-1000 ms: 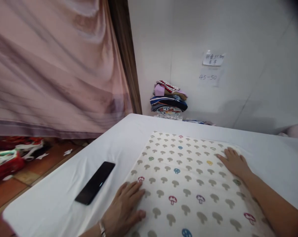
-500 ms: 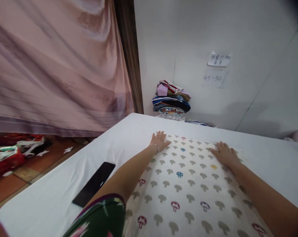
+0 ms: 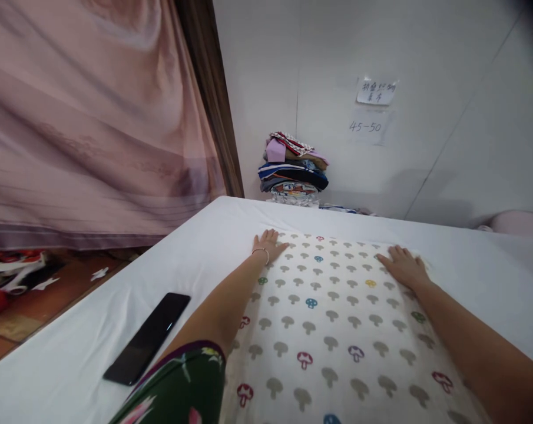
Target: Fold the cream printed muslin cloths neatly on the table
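Observation:
A white cloth printed with grey and coloured mushrooms (image 3: 321, 324) lies spread over the white-covered table (image 3: 195, 247), its near end running out of view below. My left hand (image 3: 268, 246) rests with fingers spread on its far left corner, a thin bracelet at the wrist. At the far right corner my right hand (image 3: 405, 266) lies flat, fingers apart, on the cloth. Some small creases show along both sides of the cloth.
A black phone (image 3: 146, 338) lies left of my left forearm. Folded fabrics (image 3: 294, 171) are stacked beyond the table's far edge, against a white wall with paper notes (image 3: 376, 91). A pink curtain (image 3: 93, 118) hangs at the left, above a tiled floor (image 3: 40, 309).
My right hand has shifted slightly outward to the right on the cloth, while my left hand stays on the far left corner. The whole view has turned a little to the right.

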A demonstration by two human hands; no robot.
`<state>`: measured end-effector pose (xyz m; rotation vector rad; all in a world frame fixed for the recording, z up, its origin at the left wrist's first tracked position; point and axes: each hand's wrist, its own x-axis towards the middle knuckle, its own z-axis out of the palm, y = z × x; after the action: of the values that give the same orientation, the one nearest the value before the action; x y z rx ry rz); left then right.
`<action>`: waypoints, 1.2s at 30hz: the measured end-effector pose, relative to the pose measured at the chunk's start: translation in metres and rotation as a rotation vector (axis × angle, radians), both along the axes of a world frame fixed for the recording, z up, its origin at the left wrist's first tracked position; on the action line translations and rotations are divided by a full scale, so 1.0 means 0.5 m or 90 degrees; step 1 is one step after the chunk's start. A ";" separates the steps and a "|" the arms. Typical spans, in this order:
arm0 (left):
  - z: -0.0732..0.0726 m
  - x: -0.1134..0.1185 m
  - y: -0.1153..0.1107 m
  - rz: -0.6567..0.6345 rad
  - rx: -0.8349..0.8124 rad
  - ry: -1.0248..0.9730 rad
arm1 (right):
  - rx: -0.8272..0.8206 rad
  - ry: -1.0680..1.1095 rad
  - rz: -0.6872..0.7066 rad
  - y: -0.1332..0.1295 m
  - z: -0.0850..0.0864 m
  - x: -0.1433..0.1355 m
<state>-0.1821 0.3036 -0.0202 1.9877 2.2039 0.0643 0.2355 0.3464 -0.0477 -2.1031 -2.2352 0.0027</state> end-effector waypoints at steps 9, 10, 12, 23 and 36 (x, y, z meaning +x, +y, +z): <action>0.072 -0.006 -0.071 -0.030 -0.002 -0.046 | 0.030 -0.013 0.058 -0.115 0.052 0.011; 0.077 -0.008 -0.107 -0.063 0.023 -0.037 | 0.045 -0.019 0.092 -0.156 0.046 0.022; 0.073 -0.013 -0.192 -0.124 0.053 -0.012 | 0.060 -0.027 0.153 -0.242 0.021 0.050; 0.034 -0.027 -0.331 -0.125 -0.024 -0.008 | -0.003 -0.030 0.120 -0.365 0.024 0.063; 0.015 -0.024 -0.502 -0.187 0.017 0.058 | -0.032 0.050 0.097 -0.549 0.030 0.061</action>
<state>-0.1941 0.0529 -0.0127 2.3481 1.9452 -0.0372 0.2657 0.0718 -0.0325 -1.9133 -2.3658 0.1491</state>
